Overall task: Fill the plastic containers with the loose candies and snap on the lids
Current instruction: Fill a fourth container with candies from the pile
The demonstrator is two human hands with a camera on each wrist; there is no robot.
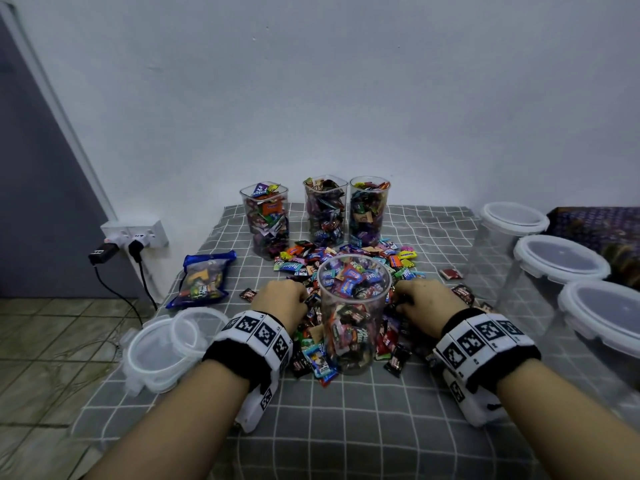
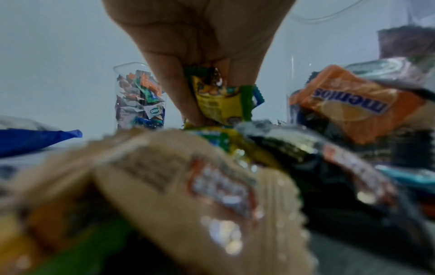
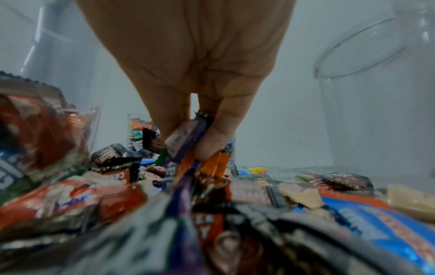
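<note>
Head view: left hand (image 1: 281, 300) and right hand (image 1: 425, 304) are both down in the pile of loose wrapped candies (image 1: 349, 261) on the grey checked tabletop (image 1: 346, 427), fingers curled into it. Standing right between the 2 hands is a clear round plastic container (image 1: 353, 311), no lid, nearly full. Beyond the hands, 3 more clear full containers (image 1: 325, 211) stand open. Outboard of the left hand lie clear loose lids (image 1: 166, 344) and a blue candy bag (image 1: 202, 277); outboard of the right hand are 3 lidded white-rimmed tubs (image 1: 561, 259).

Left wrist view: the left hand (image 2: 200, 46) is pinching a yellow-green wrapper (image 2: 221, 104) off the pile.

Right wrist view: the right hand (image 3: 188, 61) has its fingers closed on a few candies, a purple wrapper (image 3: 186, 137) and an orange one (image 3: 216, 163).
</note>
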